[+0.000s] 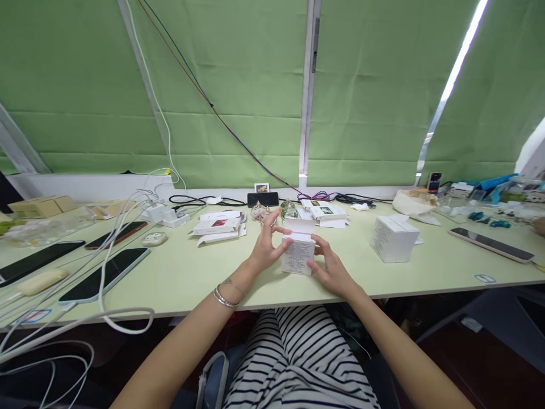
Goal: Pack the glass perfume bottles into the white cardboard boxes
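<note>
A small white carton (pixel 298 257) with fine printed text on its front stands upright on the table before me. Its lid flap (pixel 300 226) is raised at the back. My left hand (pixel 267 245) holds the carton's upper left corner, thumb on the front edge and some fingers stretched upward. On the other side, my right hand (pixel 331 266) grips the right side between thumb and fingers. What the carton contains is hidden. Just behind it sit a clear glass bottle with green inside (pixel 289 209) and a similar pinkish bottle (pixel 259 212).
Flattened white cartons lie in a left stack (pixel 218 225) and a right stack (pixel 327 212). Another white box (pixel 394 238) stands to the right, near a phone (pixel 489 244). At left are phones (pixel 106 275), white cables (pixel 104 284) and a power strip (pixel 164 216).
</note>
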`<action>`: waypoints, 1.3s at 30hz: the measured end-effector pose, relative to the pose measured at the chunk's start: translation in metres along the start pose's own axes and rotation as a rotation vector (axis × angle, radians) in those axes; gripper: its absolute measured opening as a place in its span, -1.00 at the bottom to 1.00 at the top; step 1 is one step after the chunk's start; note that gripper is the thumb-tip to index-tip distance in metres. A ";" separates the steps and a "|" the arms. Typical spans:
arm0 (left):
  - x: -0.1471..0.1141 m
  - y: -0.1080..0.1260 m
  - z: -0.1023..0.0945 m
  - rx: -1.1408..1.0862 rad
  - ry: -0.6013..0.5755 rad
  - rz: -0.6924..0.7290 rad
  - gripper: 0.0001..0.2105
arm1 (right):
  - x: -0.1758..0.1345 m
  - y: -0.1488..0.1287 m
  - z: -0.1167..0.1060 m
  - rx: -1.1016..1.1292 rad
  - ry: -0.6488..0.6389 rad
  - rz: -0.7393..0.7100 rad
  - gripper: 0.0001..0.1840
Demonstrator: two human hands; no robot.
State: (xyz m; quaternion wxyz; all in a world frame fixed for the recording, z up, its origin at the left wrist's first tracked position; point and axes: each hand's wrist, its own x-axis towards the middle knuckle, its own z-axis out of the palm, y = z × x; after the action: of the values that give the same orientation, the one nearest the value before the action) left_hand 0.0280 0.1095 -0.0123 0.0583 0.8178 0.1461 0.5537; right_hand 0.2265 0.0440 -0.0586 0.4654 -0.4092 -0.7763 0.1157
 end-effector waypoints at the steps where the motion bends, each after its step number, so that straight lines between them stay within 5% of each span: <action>1: -0.001 -0.001 0.000 -0.044 -0.031 -0.046 -0.39 | 0.000 0.000 0.000 -0.007 0.007 -0.011 -0.41; 17: -0.002 -0.001 -0.001 -0.269 -0.036 -0.236 -0.53 | 0.002 -0.002 0.001 0.102 0.105 -0.058 -0.43; 26: 0.000 -0.001 -0.004 -0.110 -0.023 -0.056 -0.88 | 0.000 -0.001 -0.002 0.115 0.138 -0.015 -0.47; 39: 0.001 0.005 0.002 -0.239 0.116 -0.125 -0.90 | -0.001 -0.001 0.001 -0.024 0.150 -0.145 -0.48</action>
State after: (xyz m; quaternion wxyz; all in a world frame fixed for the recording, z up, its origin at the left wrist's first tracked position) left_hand 0.0310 0.1054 -0.0114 0.1814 0.7609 0.1328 0.6086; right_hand 0.2251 0.0428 -0.0594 0.5246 -0.3650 -0.7680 0.0414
